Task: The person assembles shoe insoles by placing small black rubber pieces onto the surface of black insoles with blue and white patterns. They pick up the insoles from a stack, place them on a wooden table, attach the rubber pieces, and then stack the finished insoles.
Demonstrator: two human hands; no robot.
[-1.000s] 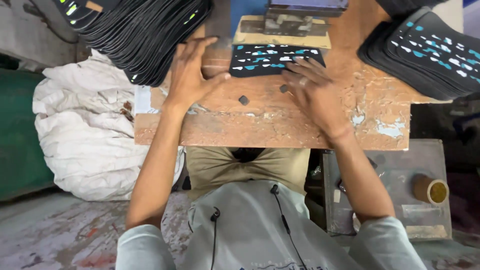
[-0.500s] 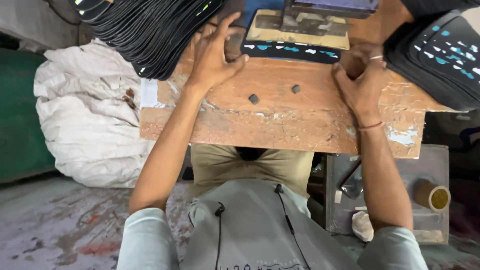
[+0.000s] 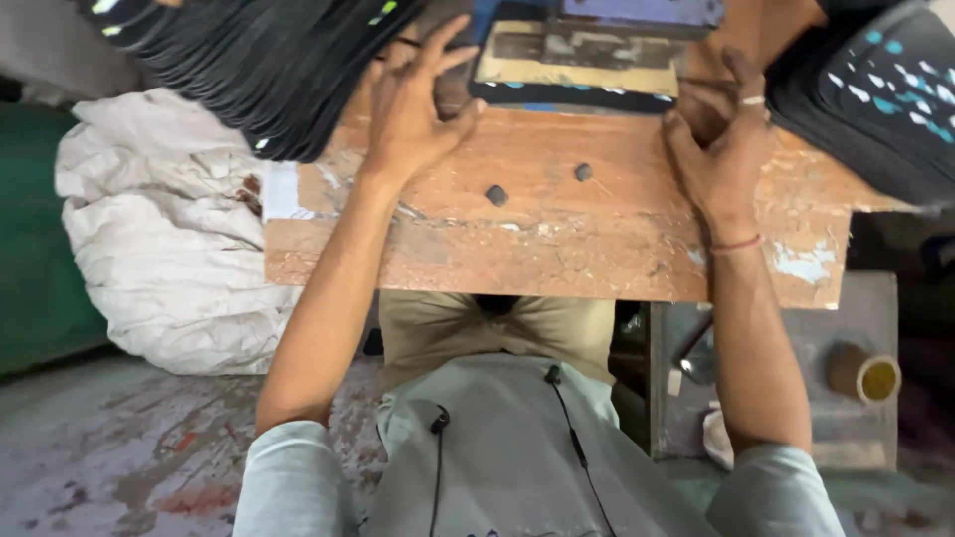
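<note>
My left hand (image 3: pixel 413 109) rests on the worn wooden board (image 3: pixel 557 229) with fingers spread, its fingertips at the left end of a flat black piece with teal marks (image 3: pixel 567 94). At the piece's right end my right hand (image 3: pixel 718 149) has its fingers curled against the edge. The black piece lies under a tan block (image 3: pixel 577 60) at the far edge of the board. Two small dark studs (image 3: pixel 495 195) stick up from the board between my hands.
A fanned stack of black pieces (image 3: pixel 269 60) hangs over the board's far left, another stack (image 3: pixel 875 99) sits at the far right. A white sack (image 3: pixel 169 229) lies on the floor to the left. A small round tin (image 3: pixel 863 373) stands low on the right.
Both hands have slid away from me across the board, pushing the black piece under the tan block. The view has tilted so the board sits lower in frame.
</note>
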